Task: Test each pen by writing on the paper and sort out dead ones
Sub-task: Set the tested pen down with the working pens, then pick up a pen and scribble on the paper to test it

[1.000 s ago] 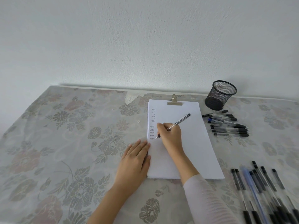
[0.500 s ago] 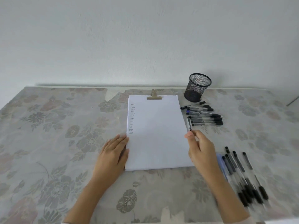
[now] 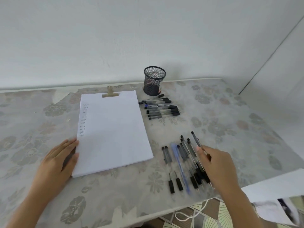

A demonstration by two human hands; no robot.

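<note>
Since the earlier frame our right hand (image 3: 215, 165) has left the right edge of the paper (image 3: 115, 129) and dropped to the lower right of the frame, where thumb and forefinger appear to pinch one pen (image 3: 195, 139) among the loose pens (image 3: 177, 155) on the tabletop (image 3: 238, 122); blur softens the contact. At lower left our left hand (image 3: 56, 162) lies flat and open against the paper's left edge. Risk: neighbours crowd the pinched pen, so a hasty lift could drag them off the near tabletop edge or muddle them with the sorted row (image 3: 162, 110).
</note>
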